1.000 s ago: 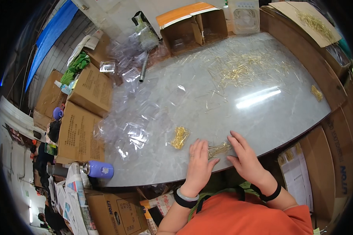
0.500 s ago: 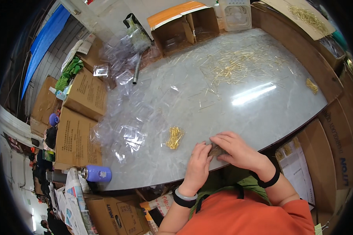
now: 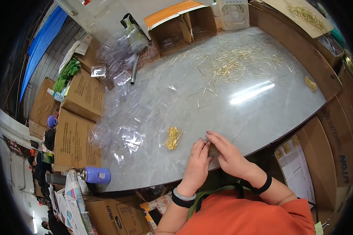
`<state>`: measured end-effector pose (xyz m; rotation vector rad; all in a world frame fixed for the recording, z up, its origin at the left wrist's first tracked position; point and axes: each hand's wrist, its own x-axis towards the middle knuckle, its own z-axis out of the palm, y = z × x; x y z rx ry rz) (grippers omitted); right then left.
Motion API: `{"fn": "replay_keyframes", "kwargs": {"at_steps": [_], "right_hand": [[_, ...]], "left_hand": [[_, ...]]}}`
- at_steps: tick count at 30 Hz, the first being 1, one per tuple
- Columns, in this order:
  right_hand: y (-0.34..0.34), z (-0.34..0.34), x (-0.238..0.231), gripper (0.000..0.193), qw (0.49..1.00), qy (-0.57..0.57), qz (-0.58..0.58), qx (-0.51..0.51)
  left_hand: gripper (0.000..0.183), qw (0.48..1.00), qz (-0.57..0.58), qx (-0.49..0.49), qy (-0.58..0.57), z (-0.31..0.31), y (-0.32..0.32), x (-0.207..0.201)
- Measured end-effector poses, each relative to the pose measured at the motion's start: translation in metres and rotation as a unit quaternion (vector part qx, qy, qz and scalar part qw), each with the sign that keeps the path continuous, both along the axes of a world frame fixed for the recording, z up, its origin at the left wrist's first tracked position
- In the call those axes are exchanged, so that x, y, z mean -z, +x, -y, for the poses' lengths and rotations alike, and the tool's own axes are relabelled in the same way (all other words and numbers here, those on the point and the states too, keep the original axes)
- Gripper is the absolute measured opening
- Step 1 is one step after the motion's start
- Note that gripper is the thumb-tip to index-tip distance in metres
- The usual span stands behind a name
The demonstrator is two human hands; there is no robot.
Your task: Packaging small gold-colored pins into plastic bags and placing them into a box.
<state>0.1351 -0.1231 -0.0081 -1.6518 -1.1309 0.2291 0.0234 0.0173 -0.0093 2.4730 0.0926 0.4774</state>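
At the table's near edge my left hand (image 3: 197, 166) and my right hand (image 3: 230, 156) come together, fingers closed around a small bundle of thin wire pins (image 3: 213, 150). Only a brownish strip of it shows between the palms; the fingers hide the rest. A clear plastic packet filled with gold wire pins (image 3: 172, 138) lies just left of my left hand. Farther back on the table spreads a loose heap of gold wire pins (image 3: 227, 68).
Clear plastic cases (image 3: 125, 133) are strewn over the table's left side. A purple bottle (image 3: 97, 175) stands at the left corner. A metal tube (image 3: 134, 70), a divided cardboard box (image 3: 168, 39) and a white fan (image 3: 233, 15) are at the back. Another pin bundle (image 3: 310, 84) lies far right.
My right hand has turned a little, its fingers now pointing more away from me and steeper over the bundle. Both hands still press together; the view has shifted slightly.
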Motion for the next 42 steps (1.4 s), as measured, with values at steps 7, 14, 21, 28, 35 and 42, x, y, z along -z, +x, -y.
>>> {"fn": "replay_keyframes", "kwargs": {"at_steps": [7, 14, 21, 28, 35, 42], "right_hand": [[0.017, 0.011, -0.017, 0.069, 0.993, -0.07, 0.072, -0.069], [0.003, 0.012, -0.013, 0.062, 0.984, -0.106, 0.142, -0.031], [-0.037, -0.008, 0.004, 0.063, 0.983, -0.055, 0.166, 0.061], [-0.028, -0.008, 0.0, 0.055, 0.968, -0.084, 0.228, 0.063], [-0.028, -0.005, 0.0, 0.033, 0.967, -0.078, 0.232, 0.075], [-0.029, 0.001, 0.002, 0.032, 0.968, -0.072, 0.225, 0.084]], "left_hand": [[0.044, 0.999, 0.031, -0.012, -0.024, -0.002, -0.005, 0.004], [0.044, 0.999, 0.04, 0.001, -0.036, -0.002, -0.008, 0.007], [0.053, 0.996, 0.046, -0.015, -0.081, -0.001, -0.008, 0.013], [0.057, 0.996, 0.049, -0.028, -0.069, -0.01, -0.022, 0.002], [0.042, 0.994, -0.033, -0.108, -0.013, -0.01, -0.037, -0.023], [0.036, 0.994, -0.044, -0.078, -0.062, 0.001, -0.019, -0.024]]}}
